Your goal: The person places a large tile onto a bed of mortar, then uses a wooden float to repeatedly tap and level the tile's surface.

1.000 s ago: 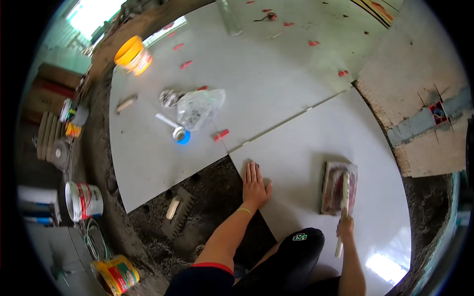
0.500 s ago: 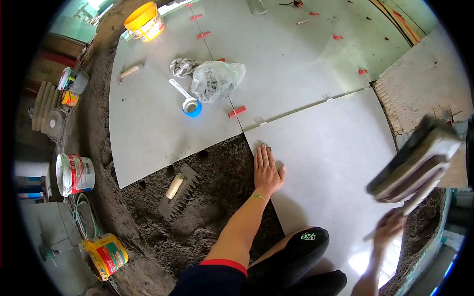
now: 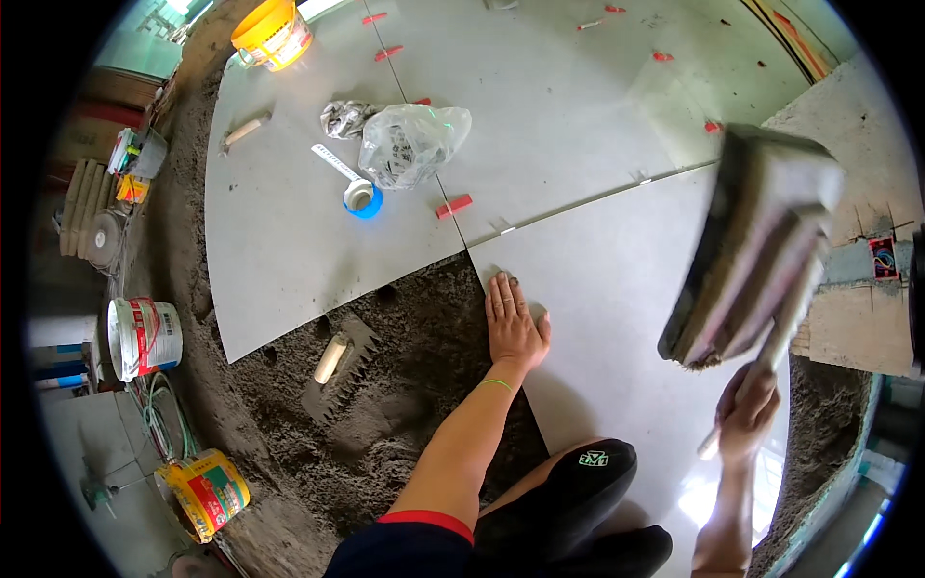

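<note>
My left hand (image 3: 513,323) lies flat, fingers spread, on the near left edge of a large grey floor tile (image 3: 617,308), beside the dark mortar bed (image 3: 405,385). My right hand (image 3: 747,414) grips the handle of a big block-headed mallet (image 3: 756,246), raised and blurred above the tile's right side. A green band is on my left wrist. My knee in dark trousers (image 3: 568,482) rests at the tile's near edge.
A notched trowel (image 3: 337,371) lies in the mortar. On the laid tiles sit a plastic bag (image 3: 409,144), a blue-rimmed roll (image 3: 361,197), red spacers (image 3: 453,205) and a yellow bucket (image 3: 273,31). A white pail (image 3: 145,335) and a yellow can (image 3: 204,491) stand at left.
The mallet was lifted off the tile by my right hand and swung up and toward the camera. My left hand stayed pressed on the tile edge; the view shifted down.
</note>
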`<state>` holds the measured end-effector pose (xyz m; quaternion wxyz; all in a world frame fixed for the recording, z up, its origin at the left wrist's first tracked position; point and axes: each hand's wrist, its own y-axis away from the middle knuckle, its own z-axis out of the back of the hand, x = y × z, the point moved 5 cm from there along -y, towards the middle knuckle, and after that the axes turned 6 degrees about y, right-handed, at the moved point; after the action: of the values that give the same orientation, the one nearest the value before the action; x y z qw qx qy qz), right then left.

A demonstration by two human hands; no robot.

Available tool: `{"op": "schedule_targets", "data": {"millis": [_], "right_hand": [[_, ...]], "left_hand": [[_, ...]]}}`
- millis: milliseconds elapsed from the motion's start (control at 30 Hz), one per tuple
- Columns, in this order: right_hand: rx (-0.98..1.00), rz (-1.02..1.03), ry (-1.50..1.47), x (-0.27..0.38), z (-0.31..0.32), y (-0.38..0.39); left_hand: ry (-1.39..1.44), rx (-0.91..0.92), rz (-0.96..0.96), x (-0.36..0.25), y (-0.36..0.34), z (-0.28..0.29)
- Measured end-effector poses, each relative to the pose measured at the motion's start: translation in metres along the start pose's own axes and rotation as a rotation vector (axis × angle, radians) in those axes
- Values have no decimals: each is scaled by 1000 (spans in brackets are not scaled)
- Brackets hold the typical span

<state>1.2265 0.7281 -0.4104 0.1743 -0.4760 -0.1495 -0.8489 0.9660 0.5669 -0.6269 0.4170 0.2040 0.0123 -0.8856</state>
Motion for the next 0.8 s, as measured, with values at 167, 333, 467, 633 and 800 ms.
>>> {"op": "schedule_targets", "data": {"millis": [167,333,467,633,800], "right_hand": [[224,-227,779,-92,-110,-13],[434,-614,2,-56,-83,-37],[71,-180,-5,-5,25,-4],[-234,-343,-45,-109,-8,28],[146,-714,230,-206,-77,-8]], "left_hand": [[5,20,-8,3,-1,-4],[32,-27,-25,2,2,-1],[-3,-72,-72,-3,3,-4],[-149,47,-167,-20,-14,-13],[-68,26,-263,-50,-45,-13]]}}
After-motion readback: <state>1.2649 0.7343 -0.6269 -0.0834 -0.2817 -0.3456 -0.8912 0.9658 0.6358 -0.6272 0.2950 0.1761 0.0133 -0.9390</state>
